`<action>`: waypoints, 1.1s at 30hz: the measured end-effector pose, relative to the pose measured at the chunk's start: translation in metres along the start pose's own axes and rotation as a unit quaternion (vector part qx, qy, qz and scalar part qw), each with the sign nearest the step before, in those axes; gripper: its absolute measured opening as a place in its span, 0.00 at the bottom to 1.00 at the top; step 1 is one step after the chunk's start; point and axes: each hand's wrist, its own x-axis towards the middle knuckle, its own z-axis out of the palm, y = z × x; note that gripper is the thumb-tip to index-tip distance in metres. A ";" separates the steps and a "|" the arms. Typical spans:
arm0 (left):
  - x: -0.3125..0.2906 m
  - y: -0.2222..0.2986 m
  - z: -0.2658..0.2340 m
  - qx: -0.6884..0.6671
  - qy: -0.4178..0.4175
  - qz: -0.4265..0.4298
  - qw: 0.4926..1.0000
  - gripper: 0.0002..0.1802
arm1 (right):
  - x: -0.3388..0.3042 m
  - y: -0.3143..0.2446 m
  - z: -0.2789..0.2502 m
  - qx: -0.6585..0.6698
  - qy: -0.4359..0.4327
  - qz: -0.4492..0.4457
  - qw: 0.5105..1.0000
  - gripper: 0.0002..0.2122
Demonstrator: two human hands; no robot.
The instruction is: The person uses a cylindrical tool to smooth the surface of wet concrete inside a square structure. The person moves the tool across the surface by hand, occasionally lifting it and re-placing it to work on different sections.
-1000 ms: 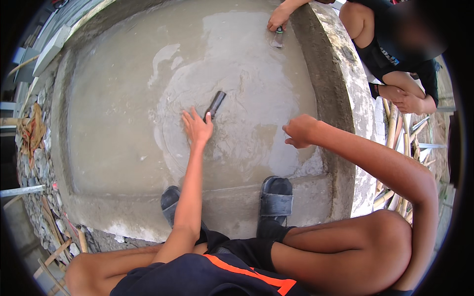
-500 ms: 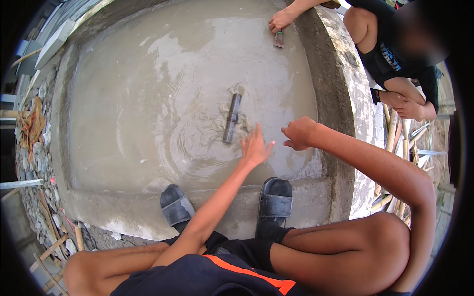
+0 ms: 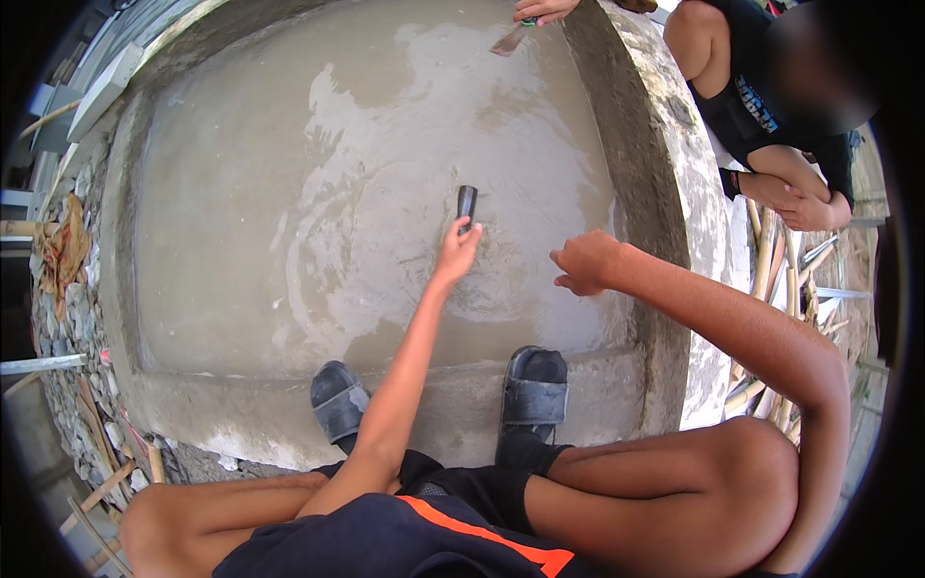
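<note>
A: Where's the dark tube?
B: Mid-right in the basin, left hand grasping its near end. Right hand curled in, nothing visible in it.
A: Progress?
B: Wet grey layer spans the basin; swirls around the tube aren't level. Co-worker's hand holds a scraper, far right.

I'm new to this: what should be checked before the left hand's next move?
1. Left hand at the black cylindrical tube: ok, touching its near end.
2. Firm grip: cannot tell.
3. Right hand apart from the tube: ok, off to its right.
4. Other person's hand with the flat-bladed scraper away from the tube: ok, near the far edge.
5. Wet grey slurry smooth around the tube: not ok, swirl marks show.
</note>
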 end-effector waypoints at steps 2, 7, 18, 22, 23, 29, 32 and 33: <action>0.005 0.013 -0.029 -0.005 0.061 -0.015 0.998 0.32 | 0.000 -0.003 -0.005 0.003 0.003 -0.004 1.000 0.18; 0.014 0.021 -0.092 0.305 0.359 0.172 0.865 0.30 | 0.001 -0.005 -0.004 -0.006 0.021 -0.011 1.000 0.18; 0.005 -0.023 -0.075 0.381 0.274 0.204 0.859 0.34 | 0.003 -0.005 -0.004 -0.021 0.026 -0.022 0.999 0.18; -0.030 -0.004 0.003 0.474 0.200 0.149 0.844 0.42 | 0.004 -0.007 -0.004 -0.015 0.023 -0.023 0.999 0.18; -0.036 -0.002 0.015 0.511 0.189 0.128 0.829 0.43 | 0.003 -0.007 -0.005 -0.013 0.027 -0.022 0.999 0.18; -0.052 -0.016 0.053 0.533 0.105 0.134 0.829 0.44 | 0.002 -0.009 -0.013 -0.005 0.023 -0.023 0.999 0.18; -0.056 -0.026 0.056 0.546 0.089 0.125 0.824 0.43 | 0.002 -0.009 -0.012 -0.013 0.023 -0.025 0.999 0.18; -0.057 -0.025 0.057 0.553 0.086 0.128 0.819 0.43 | 0.002 -0.007 -0.009 -0.011 0.026 -0.025 0.999 0.18</action>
